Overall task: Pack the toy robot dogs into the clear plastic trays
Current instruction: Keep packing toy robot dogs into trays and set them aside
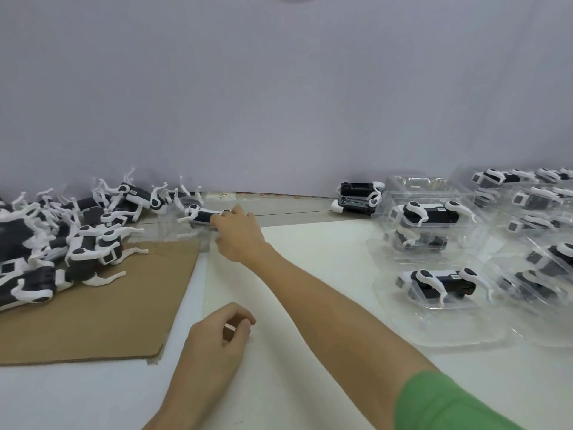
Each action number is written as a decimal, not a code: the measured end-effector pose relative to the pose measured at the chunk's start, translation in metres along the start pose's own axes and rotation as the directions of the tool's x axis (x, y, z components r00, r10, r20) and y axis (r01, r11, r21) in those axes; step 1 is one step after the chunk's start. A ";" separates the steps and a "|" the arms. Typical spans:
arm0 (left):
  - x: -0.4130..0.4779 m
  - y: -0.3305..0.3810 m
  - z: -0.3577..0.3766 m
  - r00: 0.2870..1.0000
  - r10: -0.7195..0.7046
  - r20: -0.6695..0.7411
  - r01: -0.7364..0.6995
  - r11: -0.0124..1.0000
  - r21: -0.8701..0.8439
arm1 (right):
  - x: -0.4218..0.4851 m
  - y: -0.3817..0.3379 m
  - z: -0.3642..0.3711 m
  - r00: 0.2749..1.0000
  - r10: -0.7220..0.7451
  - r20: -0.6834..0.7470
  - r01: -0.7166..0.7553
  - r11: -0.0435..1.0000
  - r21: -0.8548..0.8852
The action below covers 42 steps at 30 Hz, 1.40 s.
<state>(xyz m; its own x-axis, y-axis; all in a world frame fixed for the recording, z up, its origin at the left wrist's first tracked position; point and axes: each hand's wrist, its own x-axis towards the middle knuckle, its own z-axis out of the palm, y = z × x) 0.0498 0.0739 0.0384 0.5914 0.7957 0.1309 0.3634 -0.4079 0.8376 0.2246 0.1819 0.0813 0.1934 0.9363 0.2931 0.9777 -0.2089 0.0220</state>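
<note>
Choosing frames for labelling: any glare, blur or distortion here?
Head view: light soft and even, shadows faint; the clear trays carry pale glare that veils the toy robot dogs inside; the far table edge bows with the wide lens; the right hand looks slightly soft.

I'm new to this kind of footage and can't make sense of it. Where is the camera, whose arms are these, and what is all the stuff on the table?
There is no machine here. One camera worn on a person's head looks forward and down at their bare hands. The right hand, on the arm with the green sleeve, reaches across and grips one toy robot dog near the back of the table. The left hand rests loosely curled on the white surface, and nothing shows in it. On the left, a pile of loose dogs lies partly on brown cardboard. On the right, clear plastic trays already hold dogs.
</note>
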 end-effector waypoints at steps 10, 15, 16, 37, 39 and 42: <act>-0.003 0.004 -0.001 1.000 0.020 0.015 -0.020 1.000 0.014 | -0.087 0.067 -0.027 0.986 0.081 -0.143 -0.049 0.976 0.212; -0.004 0.006 0.000 1.000 0.023 0.007 -0.023 1.000 0.019 | -0.143 0.111 -0.046 0.983 0.171 -0.074 -0.163 0.982 0.098; -0.005 0.007 0.000 1.000 0.024 0.006 -0.024 0.999 0.022 | -0.152 0.118 -0.049 0.976 0.212 -0.053 -0.208 0.976 0.066; -0.006 0.008 0.001 1.000 0.022 0.000 -0.022 0.999 0.045 | -0.169 0.123 -0.040 0.980 0.186 -0.076 -0.176 0.977 0.123; -0.006 0.007 0.001 1.000 0.026 0.001 -0.026 0.998 0.050 | -0.169 0.129 -0.042 0.975 0.211 -0.070 -0.203 0.973 0.108; -0.006 0.007 0.002 0.999 0.032 0.000 -0.032 0.998 0.054 | -0.169 0.136 -0.045 0.963 0.265 -0.055 -0.261 0.963 0.064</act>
<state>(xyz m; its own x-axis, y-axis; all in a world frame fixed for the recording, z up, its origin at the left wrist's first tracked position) 0.0503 0.0657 0.0429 0.6027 0.7822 0.1579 0.3823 -0.4567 0.8033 0.3216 -0.0179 0.0781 0.4407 0.8305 0.3406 0.8963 -0.4278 -0.1167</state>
